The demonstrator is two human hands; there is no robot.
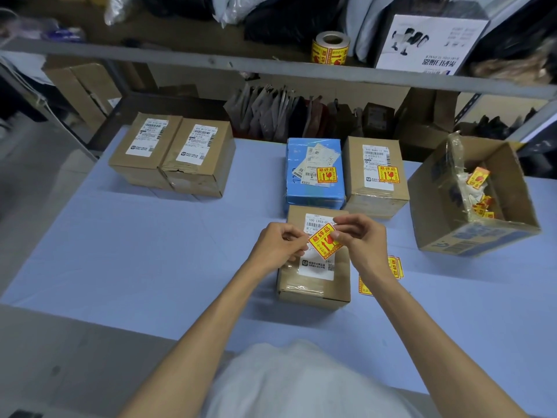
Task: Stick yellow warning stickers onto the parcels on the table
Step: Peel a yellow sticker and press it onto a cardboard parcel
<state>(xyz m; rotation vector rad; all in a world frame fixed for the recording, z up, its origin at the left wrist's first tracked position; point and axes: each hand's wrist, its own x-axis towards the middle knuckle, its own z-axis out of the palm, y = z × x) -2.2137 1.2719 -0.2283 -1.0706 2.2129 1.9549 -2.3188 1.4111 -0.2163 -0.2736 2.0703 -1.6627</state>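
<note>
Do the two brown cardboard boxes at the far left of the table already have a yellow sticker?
No, the two brown cardboard boxes carry only white shipping labels, with no yellow sticker visible on them.

The right hand (360,238) and forearm cover part of the loose yellow stickers (394,267) lying on the table (135,251). The held sticker (324,241) hides the middle of the near parcel's shipping label (318,268). Label print is too small to read. The picture's bottom edge cuts off both forearms.
</note>
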